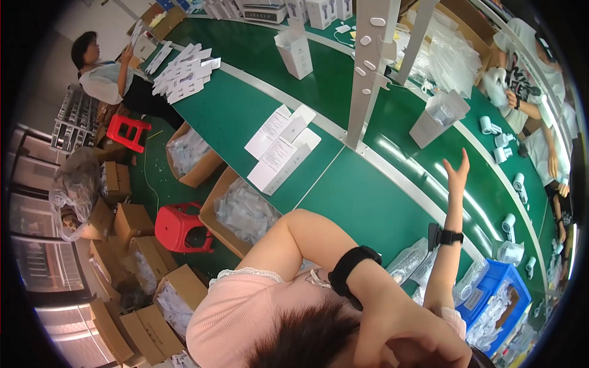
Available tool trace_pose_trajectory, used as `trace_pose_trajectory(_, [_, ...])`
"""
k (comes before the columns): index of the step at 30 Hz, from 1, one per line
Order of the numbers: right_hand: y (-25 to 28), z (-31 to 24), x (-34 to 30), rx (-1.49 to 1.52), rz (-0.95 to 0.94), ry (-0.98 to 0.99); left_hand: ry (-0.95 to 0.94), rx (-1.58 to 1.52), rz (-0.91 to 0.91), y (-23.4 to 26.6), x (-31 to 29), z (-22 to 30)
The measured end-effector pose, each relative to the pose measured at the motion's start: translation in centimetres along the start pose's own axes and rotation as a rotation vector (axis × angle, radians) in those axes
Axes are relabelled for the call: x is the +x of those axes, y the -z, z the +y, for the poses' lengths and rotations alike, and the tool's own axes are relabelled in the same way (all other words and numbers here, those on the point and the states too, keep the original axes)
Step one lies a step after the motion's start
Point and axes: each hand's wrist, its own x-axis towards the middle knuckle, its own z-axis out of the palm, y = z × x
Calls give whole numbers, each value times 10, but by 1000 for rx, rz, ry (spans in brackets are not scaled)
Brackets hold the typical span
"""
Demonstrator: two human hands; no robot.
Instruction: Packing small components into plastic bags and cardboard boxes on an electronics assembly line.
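My right hand [457,175] stretches out over the green conveyor with its thumb and fingers apart, holding nothing. Just beyond it, not touched, stands an open white carton [437,119] with clear plastic wrapping inside. My left arm is bent sharply, bringing my left hand [402,322] very close at the bottom. Its thumb and fingers curve apart, but the tips are hidden, so I cannot tell whether it grips anything. Black straps circle both wrists. Flat white cartons [282,147] with printed sides lie on the green table [325,184] left of my reach.
A metal post [368,73] rises beside the conveyor. Another open white carton [294,52] stands farther along. White handheld devices [508,224] line the right side. A blue crate [500,294] holds plastic bags. Red stools [178,228] and cardboard boxes fill the left; other people work nearby.
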Motion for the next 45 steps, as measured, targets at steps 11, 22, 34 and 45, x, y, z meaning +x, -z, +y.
trace_pose_trajectory(11, [102,-35,-182,347,23,-422,922,2663,1798,25,-283,70])
trace_pose_trajectory(22, [89,-28,-269,-232,-41,-337,1620,2208,2058,46,-421,51])
trace_pose_trajectory(34, [89,59,-239,-479,79,-553,1629,2369,1888,103,-280,-51])
trace_pose_trajectory(45, [84,89,-210,-343,-150,-583,1256,1954,1359,150,-270,-8])
